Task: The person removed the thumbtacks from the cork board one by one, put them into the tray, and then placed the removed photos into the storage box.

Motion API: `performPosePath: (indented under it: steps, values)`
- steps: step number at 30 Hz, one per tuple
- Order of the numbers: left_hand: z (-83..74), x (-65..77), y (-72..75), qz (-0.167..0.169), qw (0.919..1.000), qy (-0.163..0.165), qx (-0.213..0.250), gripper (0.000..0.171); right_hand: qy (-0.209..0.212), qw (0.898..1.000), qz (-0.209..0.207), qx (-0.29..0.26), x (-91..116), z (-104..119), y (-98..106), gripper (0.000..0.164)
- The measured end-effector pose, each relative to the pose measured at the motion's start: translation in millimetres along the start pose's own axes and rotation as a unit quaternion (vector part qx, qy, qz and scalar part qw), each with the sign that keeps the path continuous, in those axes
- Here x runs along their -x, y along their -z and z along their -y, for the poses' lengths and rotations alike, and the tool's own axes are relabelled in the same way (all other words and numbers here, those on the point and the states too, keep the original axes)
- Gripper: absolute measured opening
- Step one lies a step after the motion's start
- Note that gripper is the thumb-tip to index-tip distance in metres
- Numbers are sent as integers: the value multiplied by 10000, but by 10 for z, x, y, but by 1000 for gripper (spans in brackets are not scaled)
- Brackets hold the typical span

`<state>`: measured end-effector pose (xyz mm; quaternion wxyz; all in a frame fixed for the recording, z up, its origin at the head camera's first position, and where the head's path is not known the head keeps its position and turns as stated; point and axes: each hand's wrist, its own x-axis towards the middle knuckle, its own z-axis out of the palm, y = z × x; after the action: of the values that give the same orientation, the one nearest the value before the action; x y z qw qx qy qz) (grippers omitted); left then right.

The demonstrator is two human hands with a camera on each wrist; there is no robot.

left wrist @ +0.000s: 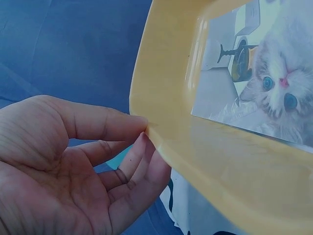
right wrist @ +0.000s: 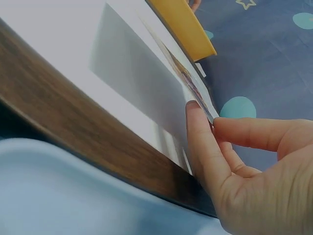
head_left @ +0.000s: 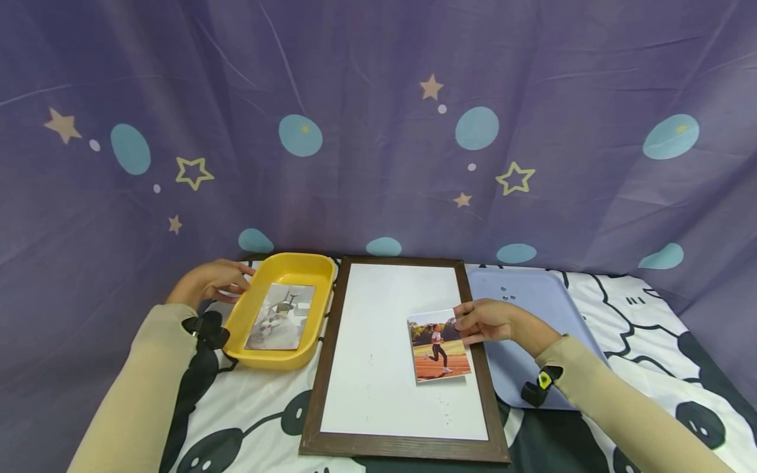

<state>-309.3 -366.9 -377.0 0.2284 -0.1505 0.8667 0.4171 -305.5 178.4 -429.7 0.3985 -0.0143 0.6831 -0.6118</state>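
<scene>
My left hand pinches the rim of the yellow tray at its left side; the left wrist view shows thumb and fingertips on the rim. Inside that tray lies a photo of a white cat, face up. My right hand pinches a photo of a runner by its right edge, between thumb and fingers. The photo hangs over the right part of the brown-framed whiteboard, its picture facing up. In the right wrist view the photo is seen nearly edge-on, tilted over its shadow on the white surface.
To the right of the whiteboard lies a light blue tray, partly under the right forearm, with several tiny shiny bits in it. A black-and-white patterned cloth covers the table. Behind hangs a purple curtain with stars and dots.
</scene>
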Motion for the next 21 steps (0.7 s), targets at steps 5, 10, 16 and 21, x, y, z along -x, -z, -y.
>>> performPosePath:
  steps: [5, 10, 16, 21]
  values:
    - [10, 0, 14, 29, 10000, -3, 39, 65, 11, 9999, 85, -53, -16, 44, -15, 52]
    - [5, 9, 8, 39, 10000, 2, 66, 66, 22, 9998, 173, -121, -33, 104, -52, 53]
    - [-2, -3, -1, 13, 10000, 59, 32, 66, 67, 9994, 222, -250, -79, 138, -101, 54]
    - [-5, 5, -3, -13, 10000, 80, 25, 65, 114, 9987, 277, -420, -100, 177, -143, 48]
